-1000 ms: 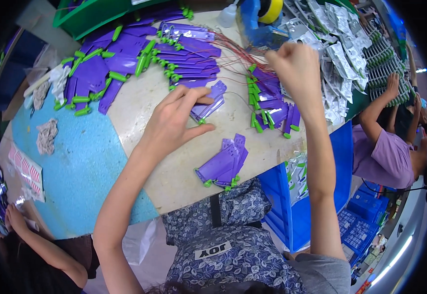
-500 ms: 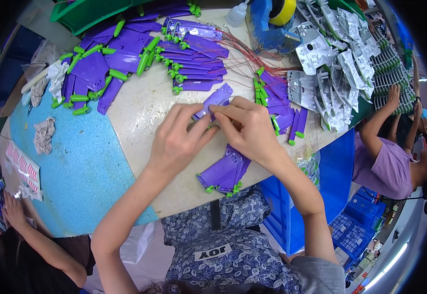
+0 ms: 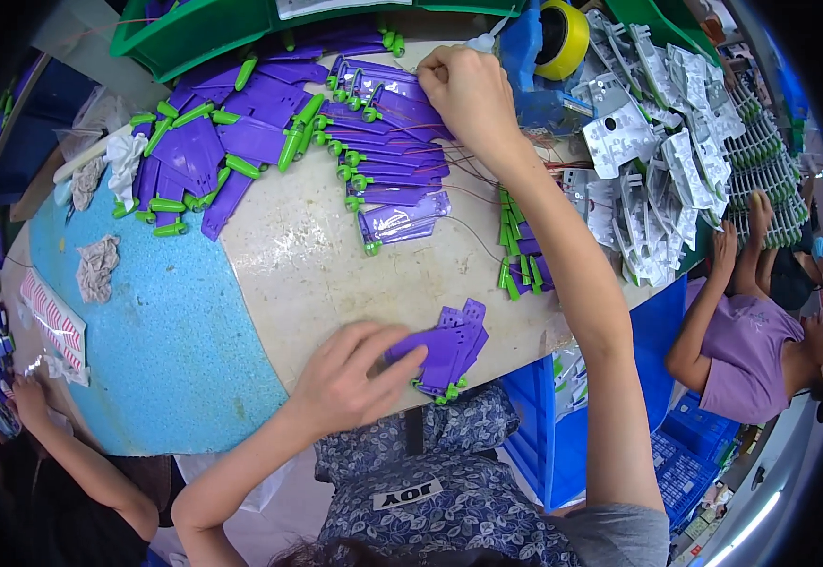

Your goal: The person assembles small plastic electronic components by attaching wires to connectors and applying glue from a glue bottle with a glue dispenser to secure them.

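Observation:
My left hand point(image 3: 350, 380) is at the small stack of purple plastic parts point(image 3: 454, 345) near the table's front edge. Its thumb and forefinger close round the left edge of one part, and the fingers are slightly blurred. Farther off, my right hand point(image 3: 476, 99) is curled closed beside a white squeeze bottle point(image 3: 482, 42), which it partly covers. Whatever its fingertips hold is hidden. Left of that hand runs a row of purple parts point(image 3: 393, 142) with green ends and thin red wires. At its near end lies a purple part point(image 3: 404, 222) with a dark wire.
A heap of purple and green parts point(image 3: 185, 151) lies at the far left, below a green bin point(image 3: 175, 42). Yellow tape point(image 3: 567, 42) sits on a blue dispenser. Silvery parts point(image 3: 676, 142) pile up at right. A blue crate point(image 3: 572, 444) stands beside the table. Co-workers sit on both sides.
The purple part that both hands held now lies at the near end of the row. My right hand moved away to the bottle; my left came back to the stack.

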Available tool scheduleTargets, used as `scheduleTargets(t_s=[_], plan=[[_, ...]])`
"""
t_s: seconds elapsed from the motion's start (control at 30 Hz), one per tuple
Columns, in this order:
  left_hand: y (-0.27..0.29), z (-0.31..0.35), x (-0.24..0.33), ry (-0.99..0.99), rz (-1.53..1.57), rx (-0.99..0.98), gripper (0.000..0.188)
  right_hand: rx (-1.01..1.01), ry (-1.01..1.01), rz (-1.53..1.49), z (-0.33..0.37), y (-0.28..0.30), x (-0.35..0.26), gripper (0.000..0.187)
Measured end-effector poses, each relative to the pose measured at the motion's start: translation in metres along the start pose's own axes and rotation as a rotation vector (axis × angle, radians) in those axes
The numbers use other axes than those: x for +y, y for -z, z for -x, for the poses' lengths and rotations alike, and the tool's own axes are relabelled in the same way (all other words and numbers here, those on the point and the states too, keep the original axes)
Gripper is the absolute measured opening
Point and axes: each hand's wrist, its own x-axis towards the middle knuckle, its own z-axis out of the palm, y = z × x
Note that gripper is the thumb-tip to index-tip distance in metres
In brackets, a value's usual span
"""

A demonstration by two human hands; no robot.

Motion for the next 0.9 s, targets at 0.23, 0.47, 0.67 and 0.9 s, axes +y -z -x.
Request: scheduleTargets(t_s=[0.23, 0.47, 0.67, 0.9], plan=[[-0.013, -0.051, -0.030, 0.049, -0.191, 0.230, 0.037, -0.092, -0.021, 0.106, -0.013, 0.004, 0.003, 0.014], [-0.015, -0.062, -0.034, 0.177, -0.224, 0.316, 0.039, 0.449, 0.571, -0.250, 0.058, 0.130, -0.072, 0.032], [-0.015, -0.063, -0.036, 0.120, 0.023, 0.284, 0.049, -0.183, 0.306, -0.145, 0.147, 0.091, -0.066, 0.016], [-0.016, -0.055, -0.042, 0.148, 0.138, 0.292, 0.062, -0.417, 0.120, -0.398, 0.140, 0.051, -0.042, 0.010]])
